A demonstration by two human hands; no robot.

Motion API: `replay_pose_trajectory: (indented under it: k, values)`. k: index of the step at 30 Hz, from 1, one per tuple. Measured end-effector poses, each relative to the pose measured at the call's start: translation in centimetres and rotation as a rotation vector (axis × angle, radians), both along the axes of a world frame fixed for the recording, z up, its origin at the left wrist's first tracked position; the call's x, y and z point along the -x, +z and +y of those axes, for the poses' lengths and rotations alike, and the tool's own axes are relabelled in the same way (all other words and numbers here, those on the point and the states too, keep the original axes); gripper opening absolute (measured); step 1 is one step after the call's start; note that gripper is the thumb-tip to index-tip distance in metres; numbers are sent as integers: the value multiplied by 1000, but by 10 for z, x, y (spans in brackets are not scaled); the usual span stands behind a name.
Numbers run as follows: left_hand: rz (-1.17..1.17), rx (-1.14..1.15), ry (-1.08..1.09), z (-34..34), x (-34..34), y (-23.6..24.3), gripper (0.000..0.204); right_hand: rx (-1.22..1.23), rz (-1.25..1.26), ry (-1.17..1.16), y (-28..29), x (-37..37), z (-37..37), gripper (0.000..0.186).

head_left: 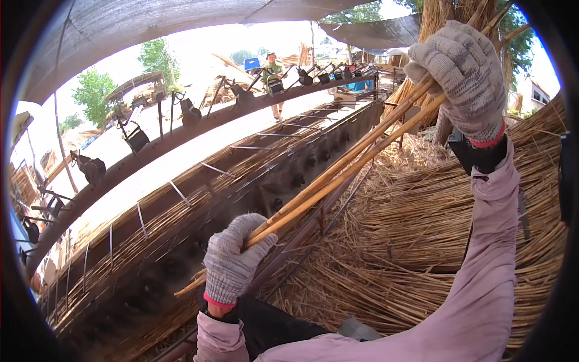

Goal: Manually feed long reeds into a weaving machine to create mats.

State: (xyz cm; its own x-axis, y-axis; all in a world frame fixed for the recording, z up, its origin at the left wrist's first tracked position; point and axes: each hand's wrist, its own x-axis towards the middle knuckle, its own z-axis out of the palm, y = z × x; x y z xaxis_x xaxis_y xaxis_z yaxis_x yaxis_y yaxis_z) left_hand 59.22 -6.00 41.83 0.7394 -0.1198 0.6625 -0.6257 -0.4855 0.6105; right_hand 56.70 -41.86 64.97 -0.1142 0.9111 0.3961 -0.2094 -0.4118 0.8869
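A few long tan reed stalks point(362, 161) slant across the middle, from lower left to upper right. My left hand point(234, 256), in a grey-white knitted glove with a red cuff, is closed around their lower part, and a short length sticks out beyond it. Raised at the upper right, my right hand point(464, 78) wears a matching glove and has its fingers wrapped round the same stalks. Their thinner ends run on behind and above that hand. Beneath them is a long dark metal machine frame point(265, 193), with a layer of reeds point(175, 214) lying along it.
A large heap of reeds point(410, 229) spreads at the right. Beyond the frame, a curved metal rail point(199, 123) carries several black pedal-like parts. Another person point(272, 75) stands past the rail. Grey shade netting point(151, 24) hangs overhead; tall reed bundles point(431, 42) stand behind my right hand.
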Motion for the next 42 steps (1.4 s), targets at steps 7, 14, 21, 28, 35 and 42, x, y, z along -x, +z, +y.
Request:
replay_pose_trajectory:
  k: [7, 14, 21, 28, 35, 42]
  values:
    - [100, -293, 219, 57, 57, -71, 30, -142, 121, 7, -71, 13, -1, 34]
    - [370, -585, 635, 194, 159, -172, 12, -392, 461, -120, -165, -55, -67, 20]
    - [273, -921, 950, 304, 277, -170, 8, -563, 1165, -583, -317, -87, -55, 18]
    - [303, -972, 863, 223, 230, -122, 15, -303, 1605, 160, -378, -21, 159, 13]
    - [375, -867, 607, 138, 198, -140, 15, 1, 1950, 227, -374, 28, 244, 27]
    - [587, -839, 473, 187, 216, -179, 19, -202, 1622, 141, -360, -14, 159, 38]
